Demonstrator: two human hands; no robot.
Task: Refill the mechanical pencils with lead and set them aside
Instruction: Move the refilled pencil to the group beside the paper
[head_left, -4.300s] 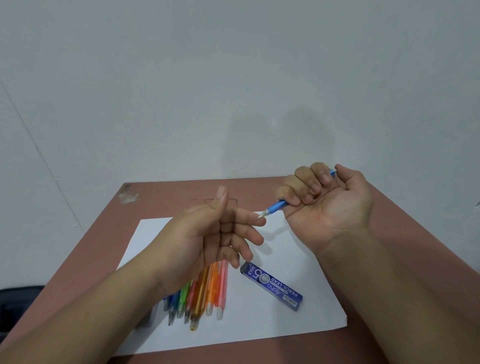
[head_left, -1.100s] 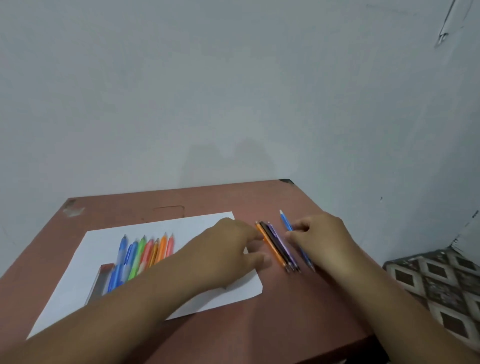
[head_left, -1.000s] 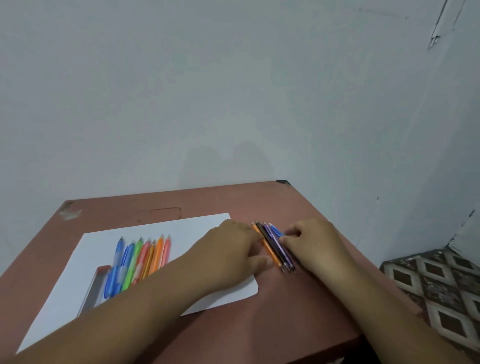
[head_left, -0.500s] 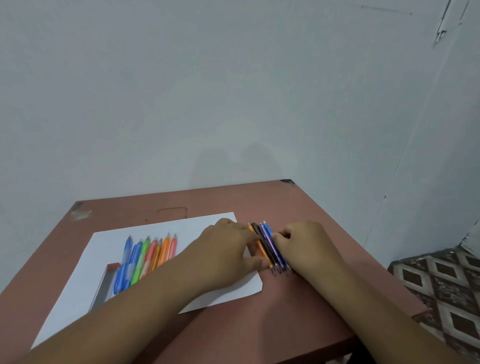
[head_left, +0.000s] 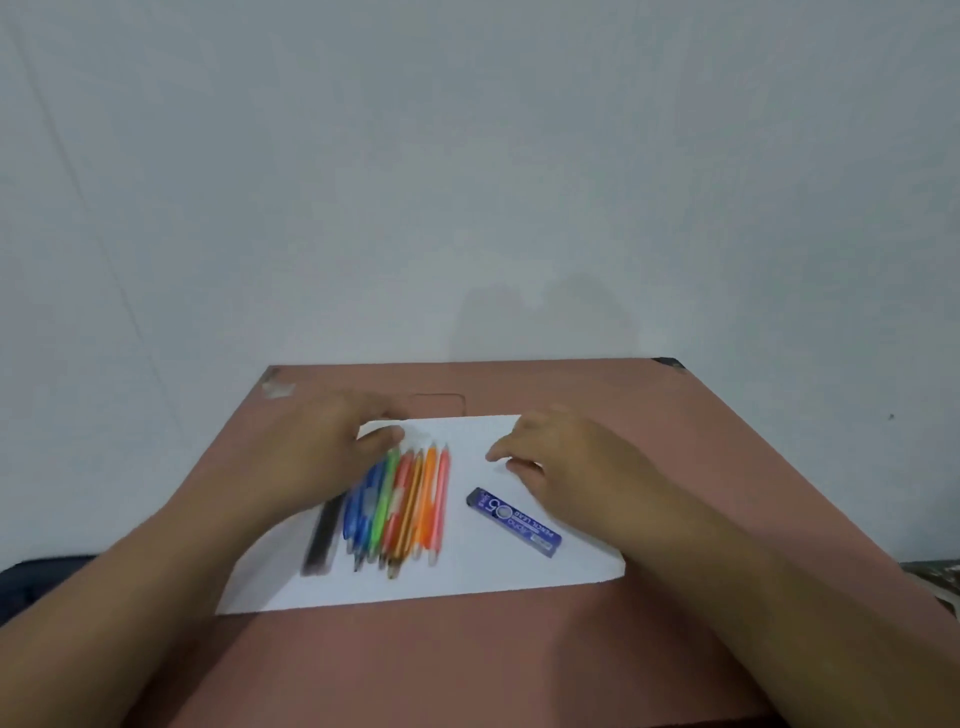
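Several coloured mechanical pencils (head_left: 410, 504) lie side by side on a white sheet of paper (head_left: 467, 577), blue and green at the left, orange and pink at the right. A blue lead case (head_left: 514, 522) lies on the sheet to their right. My left hand (head_left: 322, 452) hovers over the far ends of the blue pencils, fingers loosely bent, holding nothing. My right hand (head_left: 556, 457) is above the sheet beyond the lead case, fingers relaxed and empty. The picture is blurred by motion.
A dark flat case (head_left: 324, 535) lies on the sheet left of the pencils. The reddish-brown table (head_left: 467, 660) meets a plain wall at the back. Patterned floor shows past the table's right edge (head_left: 935, 577).
Both hands have left the refilled pencils at the right of the table and moved left over the sheet. The view swung left, so that set is out of sight.
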